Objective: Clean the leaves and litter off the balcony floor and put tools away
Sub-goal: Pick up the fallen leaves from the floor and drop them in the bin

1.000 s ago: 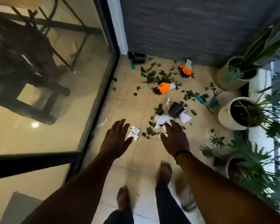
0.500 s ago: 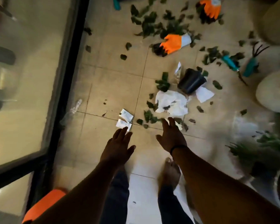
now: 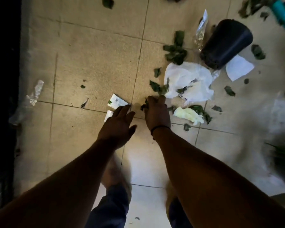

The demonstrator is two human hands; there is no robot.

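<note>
Covering the whole view, the tiled balcony floor (image 3: pixel 92 60) carries a tipped black pot (image 3: pixel 225 43), crumpled white paper (image 3: pixel 188 79) and scattered green leaves (image 3: pixel 176 51). Both hands reach down to the litter: the left hand (image 3: pixel 118 127) spreads its fingers flat over small white packets (image 3: pixel 116 101), gripping nothing. The right hand (image 3: pixel 156 112) curls its fingers around a dark leaf (image 3: pixel 144 105).

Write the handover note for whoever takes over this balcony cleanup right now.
Left hand: open, over the small white packets, holding nothing.
Right hand: fingers closing on a leaf; grip not confirmed.
On the floor: scattered leaves, crumpled white paper, tipped black pot, pale glove, clear wrapper, teal tool at top right.
Done: nothing visibly cleared.
Left: gather all litter, put tools away.
</note>
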